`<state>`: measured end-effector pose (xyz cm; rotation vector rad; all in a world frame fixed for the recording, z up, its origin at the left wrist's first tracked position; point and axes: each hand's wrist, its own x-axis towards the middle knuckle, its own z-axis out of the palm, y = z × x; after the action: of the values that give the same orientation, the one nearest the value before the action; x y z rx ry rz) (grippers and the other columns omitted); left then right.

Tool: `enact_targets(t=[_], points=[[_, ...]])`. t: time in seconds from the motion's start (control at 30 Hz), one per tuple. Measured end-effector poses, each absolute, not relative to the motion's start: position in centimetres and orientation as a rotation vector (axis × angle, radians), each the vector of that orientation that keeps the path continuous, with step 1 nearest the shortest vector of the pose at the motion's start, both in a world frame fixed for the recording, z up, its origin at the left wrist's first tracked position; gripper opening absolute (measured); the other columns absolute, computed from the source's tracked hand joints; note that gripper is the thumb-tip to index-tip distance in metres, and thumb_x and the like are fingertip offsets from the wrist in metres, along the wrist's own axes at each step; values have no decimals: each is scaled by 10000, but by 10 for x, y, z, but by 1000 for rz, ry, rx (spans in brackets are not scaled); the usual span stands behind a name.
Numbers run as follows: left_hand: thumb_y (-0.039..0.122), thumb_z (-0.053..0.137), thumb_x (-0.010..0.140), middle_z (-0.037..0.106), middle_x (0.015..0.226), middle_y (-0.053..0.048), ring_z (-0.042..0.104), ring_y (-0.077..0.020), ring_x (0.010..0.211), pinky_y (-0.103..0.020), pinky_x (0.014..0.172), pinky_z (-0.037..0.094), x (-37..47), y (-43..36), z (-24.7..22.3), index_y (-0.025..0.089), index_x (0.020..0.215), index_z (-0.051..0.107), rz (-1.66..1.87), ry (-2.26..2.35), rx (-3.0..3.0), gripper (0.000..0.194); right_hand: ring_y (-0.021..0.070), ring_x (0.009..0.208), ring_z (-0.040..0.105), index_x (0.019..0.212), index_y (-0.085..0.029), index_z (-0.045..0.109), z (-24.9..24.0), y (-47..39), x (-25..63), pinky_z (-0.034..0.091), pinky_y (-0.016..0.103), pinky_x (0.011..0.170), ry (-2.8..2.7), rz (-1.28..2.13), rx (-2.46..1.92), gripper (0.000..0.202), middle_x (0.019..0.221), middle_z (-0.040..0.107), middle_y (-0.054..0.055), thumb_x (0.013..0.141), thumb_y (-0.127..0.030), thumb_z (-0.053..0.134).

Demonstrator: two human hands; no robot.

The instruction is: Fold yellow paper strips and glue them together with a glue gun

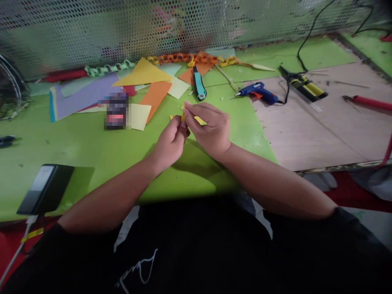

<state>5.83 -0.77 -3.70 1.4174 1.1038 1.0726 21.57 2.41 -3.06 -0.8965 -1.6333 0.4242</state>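
Both hands meet over the green table, pinching a small piece of yellow paper (183, 116) between them. My left hand (171, 141) is closed around its lower part. From the right, the thumb and fingertips of my right hand (210, 126) press on its upper end. More yellow paper (200, 120) shows behind my right fingers; whether it belongs to the same piece I cannot tell. Beyond the hands lies a paper chain (174, 58) of orange and yellow links, with a light green paper chain (108, 69) to its left.
Coloured paper sheets (82, 92) lie at the back left, near a blurred-out object (116, 111). A teal cutter (199, 83), a blue glue gun (259, 92) and a yellow-black tool (306, 85) sit behind and right. A power bank (45, 190) with a cable stands front left. Perforated metal (122, 32) borders the back.
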Motion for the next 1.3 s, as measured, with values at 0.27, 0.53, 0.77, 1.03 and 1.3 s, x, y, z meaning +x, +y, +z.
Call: enact_targets(t=[0.27,0.53,0.77,1.03,1.3], points=[[496,594,1159,539,796,25,394,-104,586,-263,516,299,60,-8,-38,252,1009,545,1061,1001,1349,291,243,973,826,1068,-258,904,-28,22,215,688,414,940,-1595,401,-904,223,1072,889,82,1095,-342,699],[623,674,1094,427,731,50,318,-104,543,-251,462,231,55,1,-37,264,992,559,1082,973,1190,390,181,868,769,1180,-245,862,-31,40,214,684,344,830,-1268,1215,-849,506,1040,848,44,899,-665,905],[637,664,1095,453,759,44,298,-87,523,-257,454,224,52,0,-33,259,1023,598,1001,987,1205,391,166,750,700,850,-218,840,-21,45,226,626,336,730,-1338,1359,-825,470,858,806,41,804,-660,993],[637,689,1082,387,738,59,312,-89,550,-239,498,258,51,-3,-26,240,1002,611,928,946,1174,412,154,670,673,788,-220,869,-19,49,230,586,331,655,-1254,1387,-865,386,752,796,26,727,-544,1069],[623,682,1093,434,741,60,372,-77,551,-211,497,331,48,-2,-29,223,1056,663,915,913,1154,402,145,639,660,774,-210,877,-21,49,228,559,311,619,-1235,1374,-855,383,722,793,25,709,-531,1075]])
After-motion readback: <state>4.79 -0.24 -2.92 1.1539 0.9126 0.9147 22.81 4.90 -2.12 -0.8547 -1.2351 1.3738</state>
